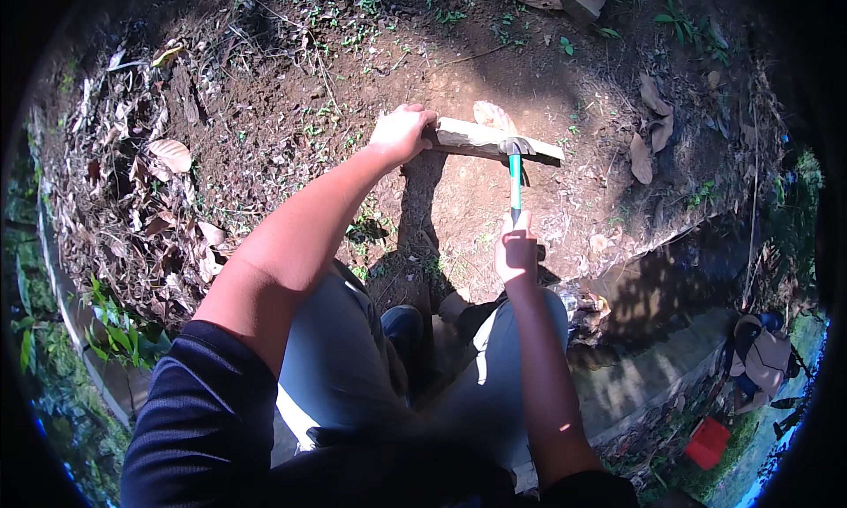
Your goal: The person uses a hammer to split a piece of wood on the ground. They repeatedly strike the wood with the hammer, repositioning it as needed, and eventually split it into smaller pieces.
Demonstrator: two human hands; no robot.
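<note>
Container: red box-shaped object [708,441], lower right, beyond concrete edging.
Plank [494,140]: pale rough wood, flat on bare brown soil [459,208], dry leaves around.
Hammer [515,168]: metal head on plank, green-and-white handle.
Left hand [401,133]: clasped over plank's left end.
Right hand [516,252]: clenched around hammer handle's lower end.

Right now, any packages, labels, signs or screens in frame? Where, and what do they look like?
No labels, signs or screens in view.
Red container: lower right, on the ground below the concrete edge; boxy, plain red; too small to tell its kind.
Bag or bundle: right edge, above the red container; soft, tan and dark.
Otherwise the left hand holds a wood piece and the right hand a green-handled hammer.
</note>
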